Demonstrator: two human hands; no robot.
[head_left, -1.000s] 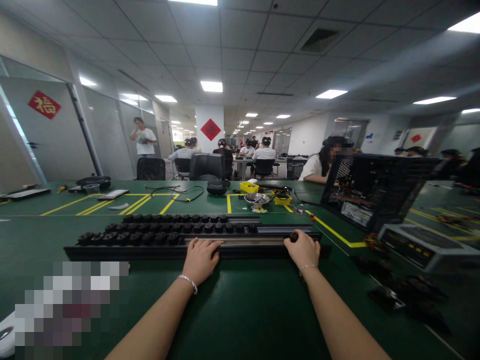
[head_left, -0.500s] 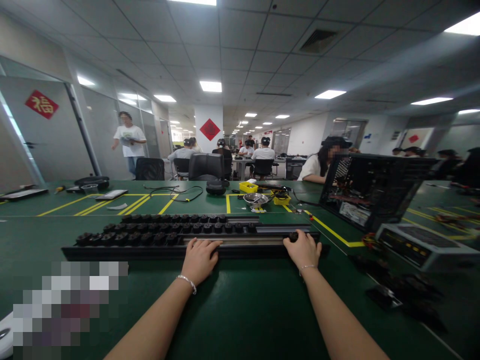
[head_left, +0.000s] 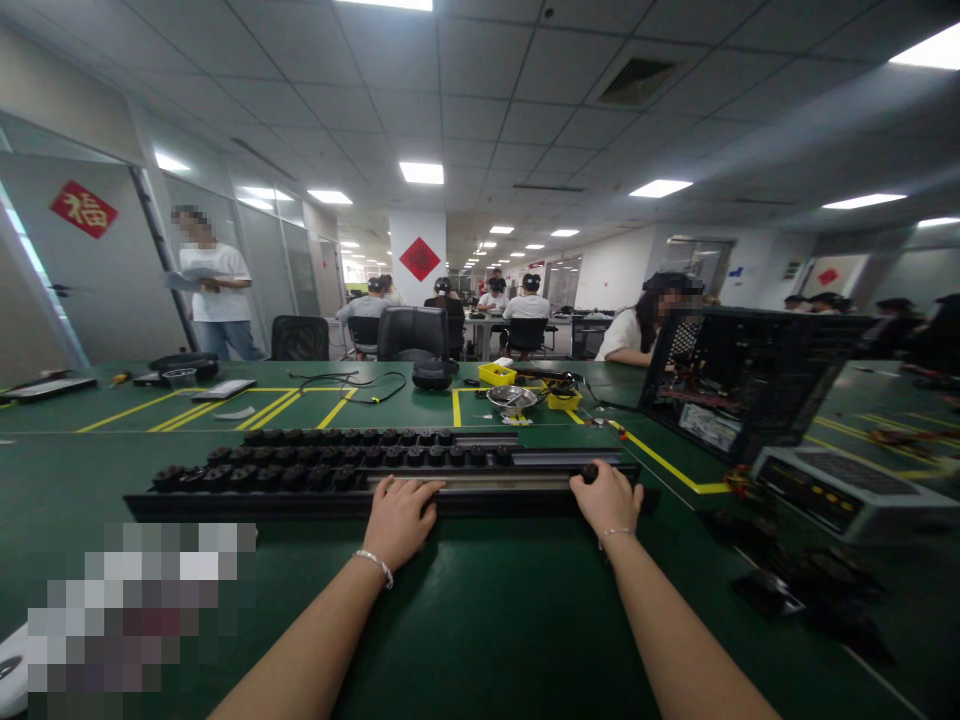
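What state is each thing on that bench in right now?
Left hand: flat on the tray's near edge, fingers curled over it.
Right hand: on the tray's right end, fingertips at a black knob.
Long black tray: flat on the green bench, left part filled with rows of black knobs, right part bare.
Computer case: upright, side open, insides showing.
Metal bowl: upright.

Bright ceiling panels (head_left: 421, 172) overhead — even light, soft shadows; wide-angle bending, blur at edges.
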